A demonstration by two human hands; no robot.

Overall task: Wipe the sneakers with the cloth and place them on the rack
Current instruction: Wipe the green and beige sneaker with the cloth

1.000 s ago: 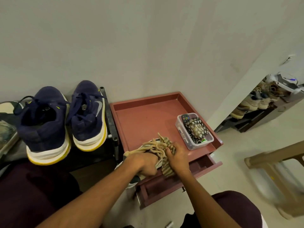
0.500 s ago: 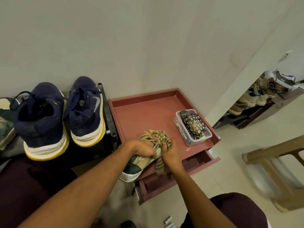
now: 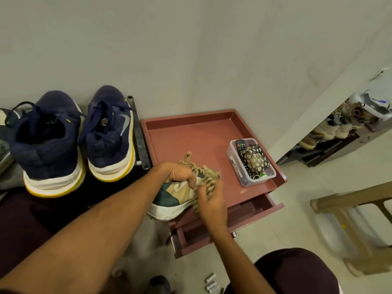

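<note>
Right hand (image 3: 212,203) lower | striped cloth (image 3: 209,184) crumpled | tan sneaker (image 3: 182,190), white-soled

Left hand (image 3: 180,172) grips the tan sneaker (image 3: 176,195) by its laced top at the red bench's (image 3: 191,141) front edge, right hand (image 3: 211,201) holds a striped cloth (image 3: 209,182) against its side. Navy sneakers (image 3: 48,145) sit on the rack (image 3: 139,134) off left.

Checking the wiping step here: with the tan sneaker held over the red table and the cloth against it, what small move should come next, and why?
Probably draw the striped cloth down the side of the tan sneaker toward its white sole. The left hand grips the shoe at its laces, steadying it, and the right hand holds the cloth bunched near the laces, leaving side and sole bare.
</note>
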